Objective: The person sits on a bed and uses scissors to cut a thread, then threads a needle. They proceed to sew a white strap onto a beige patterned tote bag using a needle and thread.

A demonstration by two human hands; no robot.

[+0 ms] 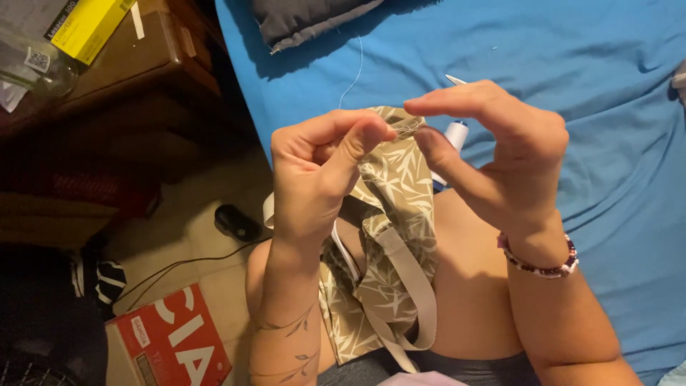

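Observation:
My left hand (pixel 314 168) pinches the top edge of a beige garment with a white leaf print (pixel 393 236), which hangs down over my lap with its elastic strap. My right hand (pixel 500 146) is right beside it, thumb and forefinger closed on a thin sewing needle (pixel 409 129) at the fabric's edge. A white thread (pixel 355 71) runs up from the fabric over the blue bedsheet (pixel 607 107). Behind my right hand stands a white thread spool (pixel 455 134), partly hidden, with a small pointed metal tip (pixel 454 79) showing above my fingers.
A dark grey pillow (pixel 300 21) lies at the top of the bed. Left of the bed are a brown wooden cabinet (pixel 143 64) with a yellow box (pixel 89 25), a red cardboard box (pixel 171 343), a black cable and a dark object (pixel 237 223) on the floor.

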